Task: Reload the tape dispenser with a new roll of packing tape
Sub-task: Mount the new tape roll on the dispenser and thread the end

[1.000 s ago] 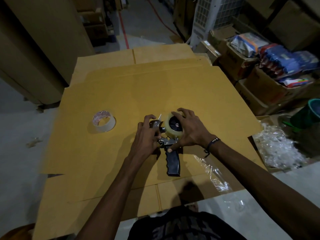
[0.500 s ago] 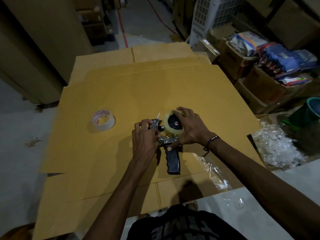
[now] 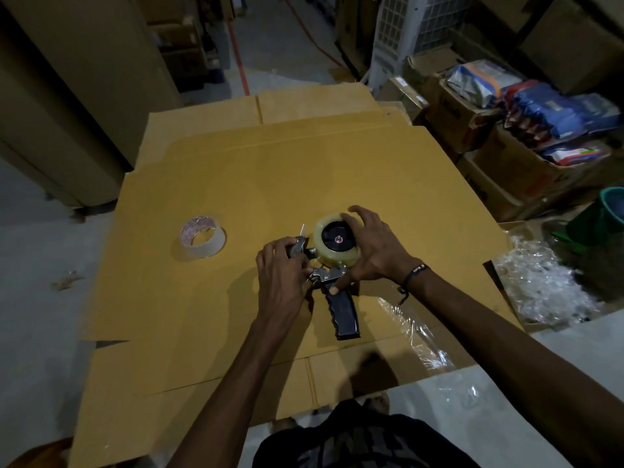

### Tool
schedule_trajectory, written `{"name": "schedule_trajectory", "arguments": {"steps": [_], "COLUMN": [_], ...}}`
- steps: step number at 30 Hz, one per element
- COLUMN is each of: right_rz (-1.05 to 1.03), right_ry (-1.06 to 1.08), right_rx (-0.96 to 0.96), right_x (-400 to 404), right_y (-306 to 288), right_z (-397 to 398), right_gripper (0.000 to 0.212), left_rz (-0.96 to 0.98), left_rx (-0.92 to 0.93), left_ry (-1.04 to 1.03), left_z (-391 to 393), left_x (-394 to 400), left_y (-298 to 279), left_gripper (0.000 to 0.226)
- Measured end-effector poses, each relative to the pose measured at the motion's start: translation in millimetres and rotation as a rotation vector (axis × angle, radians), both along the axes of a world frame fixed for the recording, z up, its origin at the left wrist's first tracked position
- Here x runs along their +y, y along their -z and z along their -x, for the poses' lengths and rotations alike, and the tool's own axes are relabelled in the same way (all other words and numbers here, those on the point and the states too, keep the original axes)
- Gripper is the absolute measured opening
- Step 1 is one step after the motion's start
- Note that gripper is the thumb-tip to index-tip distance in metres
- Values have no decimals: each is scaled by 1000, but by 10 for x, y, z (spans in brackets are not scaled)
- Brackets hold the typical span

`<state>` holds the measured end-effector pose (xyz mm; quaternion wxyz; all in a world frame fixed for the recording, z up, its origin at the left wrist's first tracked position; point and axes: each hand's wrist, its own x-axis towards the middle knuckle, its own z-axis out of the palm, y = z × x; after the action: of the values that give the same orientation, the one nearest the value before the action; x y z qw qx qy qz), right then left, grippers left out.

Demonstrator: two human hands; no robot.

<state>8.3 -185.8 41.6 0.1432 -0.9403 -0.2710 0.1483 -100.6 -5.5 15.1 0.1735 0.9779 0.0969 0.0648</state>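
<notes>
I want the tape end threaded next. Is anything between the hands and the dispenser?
Nothing visible. The left hand already grips the dispenser's front end, the right hand cups the mounted roll. The other roll lies apart on the cardboard.

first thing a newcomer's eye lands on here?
Mid-frame, both hands work a tape dispenser lying on the cardboard sheet: the right hand cups the mounted tape roll, the left hand pinches the metal front end. A near-empty roll sits apart to the left.
</notes>
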Motion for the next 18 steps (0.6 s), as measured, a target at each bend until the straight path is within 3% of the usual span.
{"name": "schedule_trajectory", "arguments": {"steps": [13, 18], "right_rz": [-56, -72], "right_ry": [-75, -96], "right_rx": [63, 70], "right_x": [64, 82], "right_y": [11, -16], "right_z": [-51, -43], "right_gripper": [161, 159], "left_rz": [40, 42], "left_rx": [13, -4], "left_ry": [41, 68], "left_z": [-1, 18], "left_x": [-20, -2], "left_y": [75, 84], "left_gripper": [21, 34]}}
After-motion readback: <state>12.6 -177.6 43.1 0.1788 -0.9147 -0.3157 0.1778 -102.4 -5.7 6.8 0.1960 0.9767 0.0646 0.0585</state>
